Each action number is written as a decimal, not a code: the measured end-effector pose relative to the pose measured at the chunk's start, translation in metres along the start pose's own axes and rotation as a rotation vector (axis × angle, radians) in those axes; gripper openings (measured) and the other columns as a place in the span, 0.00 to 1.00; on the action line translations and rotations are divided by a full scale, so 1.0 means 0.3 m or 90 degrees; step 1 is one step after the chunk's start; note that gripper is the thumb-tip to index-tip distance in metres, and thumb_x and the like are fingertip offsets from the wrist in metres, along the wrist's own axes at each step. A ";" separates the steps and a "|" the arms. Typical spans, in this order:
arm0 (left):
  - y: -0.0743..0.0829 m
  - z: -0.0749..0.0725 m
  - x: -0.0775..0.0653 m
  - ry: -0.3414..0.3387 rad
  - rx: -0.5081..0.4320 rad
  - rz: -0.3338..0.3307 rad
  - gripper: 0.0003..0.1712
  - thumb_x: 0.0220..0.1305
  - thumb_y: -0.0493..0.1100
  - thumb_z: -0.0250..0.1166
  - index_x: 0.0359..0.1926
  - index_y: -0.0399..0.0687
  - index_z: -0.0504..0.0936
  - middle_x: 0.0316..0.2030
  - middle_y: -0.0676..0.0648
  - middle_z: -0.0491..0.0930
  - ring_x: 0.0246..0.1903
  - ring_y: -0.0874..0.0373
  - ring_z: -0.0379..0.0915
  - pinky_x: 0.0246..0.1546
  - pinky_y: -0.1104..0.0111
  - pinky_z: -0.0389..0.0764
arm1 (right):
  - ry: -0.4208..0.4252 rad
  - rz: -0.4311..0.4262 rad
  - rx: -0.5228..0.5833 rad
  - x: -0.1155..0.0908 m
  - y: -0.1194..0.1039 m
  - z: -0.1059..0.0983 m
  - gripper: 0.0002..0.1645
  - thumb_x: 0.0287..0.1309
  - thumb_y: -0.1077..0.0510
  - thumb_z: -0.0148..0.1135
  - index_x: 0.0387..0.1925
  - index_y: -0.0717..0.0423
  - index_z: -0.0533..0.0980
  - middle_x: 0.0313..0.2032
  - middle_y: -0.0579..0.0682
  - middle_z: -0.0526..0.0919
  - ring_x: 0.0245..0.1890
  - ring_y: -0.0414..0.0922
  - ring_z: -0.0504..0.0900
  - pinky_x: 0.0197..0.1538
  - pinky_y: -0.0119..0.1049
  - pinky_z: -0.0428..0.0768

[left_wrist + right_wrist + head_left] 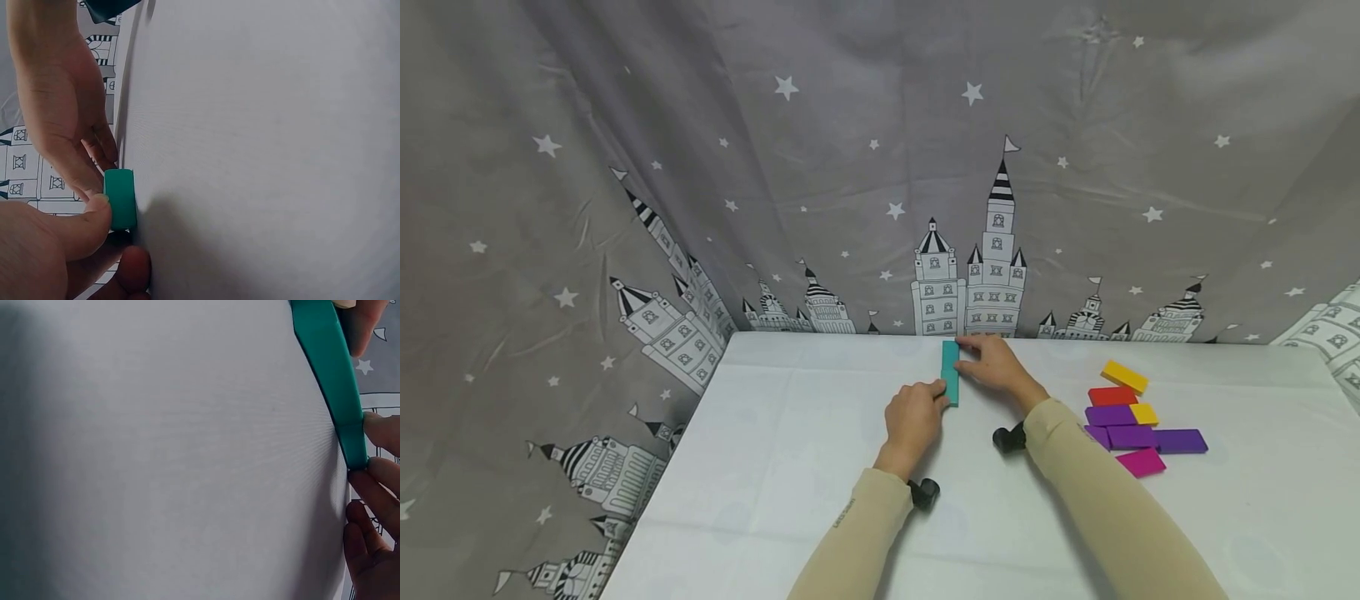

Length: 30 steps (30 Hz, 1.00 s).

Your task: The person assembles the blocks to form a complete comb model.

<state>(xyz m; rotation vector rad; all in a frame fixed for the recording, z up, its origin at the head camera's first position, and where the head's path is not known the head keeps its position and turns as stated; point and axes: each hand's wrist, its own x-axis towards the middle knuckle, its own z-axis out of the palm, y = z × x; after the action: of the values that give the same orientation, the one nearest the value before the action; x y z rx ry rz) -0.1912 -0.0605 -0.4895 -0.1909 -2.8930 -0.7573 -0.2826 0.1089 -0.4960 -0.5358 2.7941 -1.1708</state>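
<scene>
Two flat teal blocks lie end to end in a short row at the table's back edge. The left hand comes from the left and pinches the nearer teal block between thumb and fingers. In the left wrist view, its thumb presses on the teal block. From the right, the right hand holds the farther teal block, a finger at its far end and the thumb against its side. The right wrist view shows the teal row with fingertips of both hands along it.
To the right, a loose group of blocks holds a yellow block, a red block, several purple blocks and a magenta block. The right sleeve partly covers it. A grey patterned curtain hangs behind the white table.
</scene>
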 end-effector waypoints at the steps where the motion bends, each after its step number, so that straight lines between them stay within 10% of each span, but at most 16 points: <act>1: 0.001 -0.001 0.000 0.000 -0.001 -0.001 0.18 0.63 0.46 0.71 0.54 0.49 0.87 0.47 0.48 0.87 0.41 0.47 0.86 0.29 0.58 0.86 | 0.001 0.001 -0.003 -0.001 0.000 0.000 0.31 0.61 0.57 0.67 0.63 0.67 0.75 0.60 0.64 0.78 0.63 0.61 0.75 0.68 0.55 0.71; 15: -0.005 -0.006 0.003 -0.012 -0.015 -0.022 0.19 0.64 0.47 0.70 0.55 0.51 0.86 0.49 0.48 0.86 0.43 0.45 0.85 0.30 0.57 0.85 | 0.023 0.028 0.015 -0.023 -0.017 -0.020 0.31 0.65 0.54 0.65 0.64 0.65 0.73 0.61 0.62 0.78 0.60 0.59 0.77 0.66 0.53 0.74; 30: -0.012 -0.003 0.022 0.004 -0.050 -0.037 0.21 0.65 0.47 0.70 0.58 0.49 0.85 0.52 0.46 0.85 0.49 0.47 0.84 0.36 0.57 0.87 | 0.062 0.051 0.019 -0.181 -0.006 -0.205 0.30 0.67 0.53 0.63 0.67 0.60 0.72 0.62 0.63 0.77 0.60 0.63 0.75 0.63 0.59 0.75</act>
<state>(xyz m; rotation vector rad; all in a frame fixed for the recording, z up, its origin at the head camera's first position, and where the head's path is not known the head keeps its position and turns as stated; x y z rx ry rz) -0.1980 -0.0637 -0.4892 -0.1134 -2.8772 -0.8799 -0.2429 0.1680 -0.4550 -0.3707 2.8443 -1.2527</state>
